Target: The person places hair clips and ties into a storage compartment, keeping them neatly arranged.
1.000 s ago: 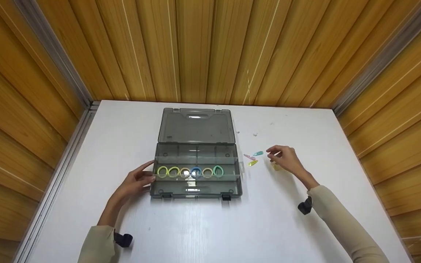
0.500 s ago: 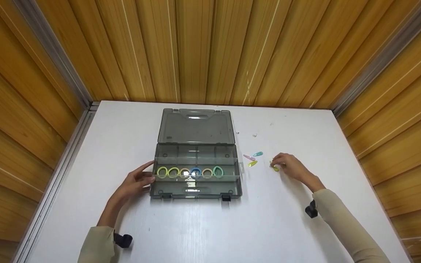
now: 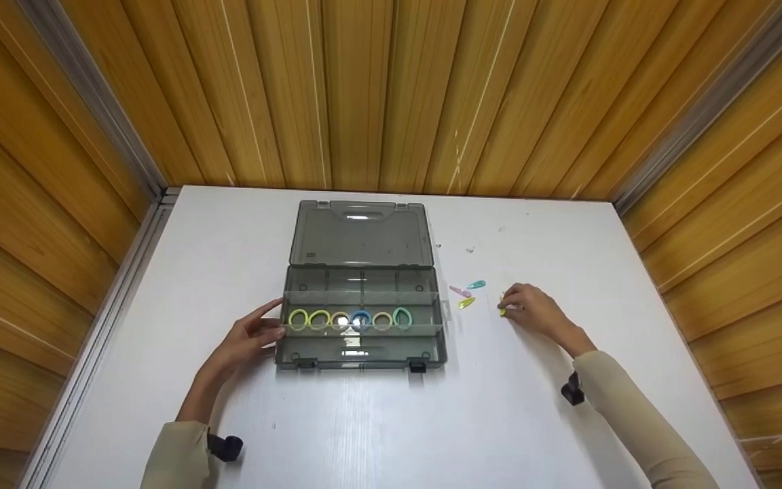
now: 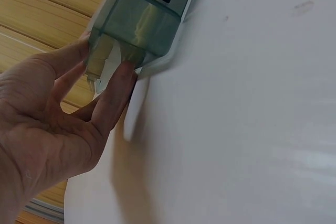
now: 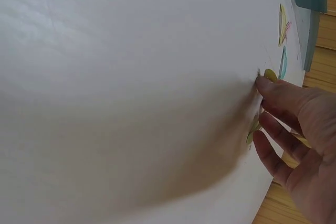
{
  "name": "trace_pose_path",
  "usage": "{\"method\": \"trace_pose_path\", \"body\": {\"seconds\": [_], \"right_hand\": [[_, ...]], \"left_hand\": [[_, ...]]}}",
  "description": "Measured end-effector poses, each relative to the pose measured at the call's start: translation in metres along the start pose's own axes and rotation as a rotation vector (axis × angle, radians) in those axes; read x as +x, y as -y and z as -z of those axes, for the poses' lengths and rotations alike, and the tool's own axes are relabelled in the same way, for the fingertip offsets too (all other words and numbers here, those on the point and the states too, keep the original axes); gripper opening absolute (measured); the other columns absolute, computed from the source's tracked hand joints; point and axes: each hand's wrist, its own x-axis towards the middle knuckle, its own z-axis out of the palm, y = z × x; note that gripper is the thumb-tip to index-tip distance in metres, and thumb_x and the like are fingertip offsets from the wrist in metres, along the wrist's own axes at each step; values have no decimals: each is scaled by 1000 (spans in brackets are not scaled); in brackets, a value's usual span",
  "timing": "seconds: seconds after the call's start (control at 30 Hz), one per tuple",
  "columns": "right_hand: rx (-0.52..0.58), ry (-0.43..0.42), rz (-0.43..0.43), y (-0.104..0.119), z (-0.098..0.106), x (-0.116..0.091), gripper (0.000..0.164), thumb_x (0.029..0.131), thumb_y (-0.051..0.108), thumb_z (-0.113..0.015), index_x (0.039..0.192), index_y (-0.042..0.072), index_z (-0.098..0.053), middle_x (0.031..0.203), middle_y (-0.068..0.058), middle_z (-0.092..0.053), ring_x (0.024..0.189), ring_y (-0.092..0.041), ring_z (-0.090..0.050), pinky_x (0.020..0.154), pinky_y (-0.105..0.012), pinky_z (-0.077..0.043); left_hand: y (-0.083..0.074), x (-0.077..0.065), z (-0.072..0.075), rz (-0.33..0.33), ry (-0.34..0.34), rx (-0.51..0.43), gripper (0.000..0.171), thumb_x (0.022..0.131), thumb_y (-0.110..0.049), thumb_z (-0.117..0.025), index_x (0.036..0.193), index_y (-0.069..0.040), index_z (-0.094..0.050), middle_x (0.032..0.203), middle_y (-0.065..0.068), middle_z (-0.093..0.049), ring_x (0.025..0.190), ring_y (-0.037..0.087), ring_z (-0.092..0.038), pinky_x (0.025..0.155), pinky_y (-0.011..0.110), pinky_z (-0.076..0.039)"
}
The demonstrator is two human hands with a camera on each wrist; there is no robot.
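Note:
In the head view, my left hand (image 3: 245,343) rests its spread fingertips against the left side of a smoky grey, lidded compartment box (image 3: 360,355). The box stands with its lid (image 3: 364,238) laid back. A row of coloured hair ties, including a blue hair tie (image 3: 360,313) and a green hair tie (image 3: 396,320), sits in its middle section. To the right, my right hand (image 3: 533,309) pinches a yellow hair clip (image 3: 501,312) between thumb and fingers, close over the table. In the right wrist view, yellow shows beyond the thumb tip, and another yellowish piece (image 5: 252,130) lies behind the fingers.
Between box and right hand lie a pink hair clip (image 3: 460,291), a teal hair clip (image 3: 477,284) and a yellow-green hair clip (image 3: 466,303). Tiny clear bits (image 3: 470,250) lie farther back on the white table (image 3: 533,435). Wood-look panels (image 3: 357,95) enclose the back and sides.
My right hand has come down slightly and its fingers have closed on the yellow hair clip, which now shows less beneath them. The left hand and box keep their places.

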Motion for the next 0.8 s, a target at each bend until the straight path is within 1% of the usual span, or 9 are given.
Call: {"method": "trace_pose_path", "body": {"seconds": [0.07, 0.27, 0.37, 0.47, 0.53, 0.63, 0.73, 0.8], "right_hand": [[-20, -17, -1, 0, -1, 0, 9, 87, 1, -78, 95, 3, -81, 103, -14, -71, 101, -36, -66, 88, -55, -56], [-47, -58, 10, 2, -4, 0, 5, 88, 7, -79, 92, 6, -81, 100, -10, -68, 95, -30, -65, 83, -50, -56], [-14, -58, -3, 3, -4, 2, 4, 89, 8, -78, 92, 6, -80, 100, -10, -69, 95, -30, -65, 83, -50, -55], [36, -35, -17, 5, -3, 5, 5, 90, 8, -77, 94, 5, -79, 100, -10, -71, 96, -31, -68, 85, -50, -56], [59, -22, -13, 7, -2, 7, 6, 91, 7, -76, 96, 4, -79, 100, -11, -73, 95, -31, -69, 85, -49, -57], [87, -5, 2, 9, 1, 11, 9, 91, 4, -73, 99, 2, -78, 99, -13, -75, 95, -32, -71, 85, -49, -59], [114, -13, 7, 12, 3, 14, 10, 91, 0, -72, 100, 0, -77, 99, -15, -76, 94, -33, -72, 82, -45, -60], [145, -20, 7, 16, 3, 16, 10, 92, -1, -71, 100, 0, -77, 99, -16, -76, 93, -33, -72, 80, -38, -59]], "left_hand": [[0, 1, 0, -10, 4, 8, 69, 100, -13, -67, 160, -10, -33, 140, 33, -53, 116, 23, -63, 98, 38, -55], [2, 2, -1, 3, 10, -6, 70, 99, -14, -67, 161, -12, -32, 140, 33, -53, 117, 27, -63, 95, 36, -57], [3, 3, 0, 11, 19, -24, 72, 99, -15, -68, 161, -13, -32, 141, 33, -52, 117, 28, -63, 95, 38, -57], [4, 2, 1, 20, 24, -38, 73, 99, -16, -68, 162, -14, -31, 142, 32, -51, 118, 29, -63, 96, 41, -58], [3, 1, 1, 18, 30, -41, 73, 100, -16, -68, 162, -14, -30, 142, 33, -51, 119, 30, -63, 97, 42, -58], [2, 1, 1, 7, 20, -23, 72, 99, -15, -68, 161, -13, -31, 142, 33, -52, 118, 28, -63, 99, 43, -57], [1, 2, 0, 5, 6, -1, 70, 99, -15, -68, 161, -12, -33, 140, 31, -53, 116, 23, -63, 100, 42, -56], [1, 2, 0, 8, 2, 5, 70, 99, -15, -68, 160, -12, -34, 140, 31, -54, 114, 21, -63, 100, 41, -56]]}}
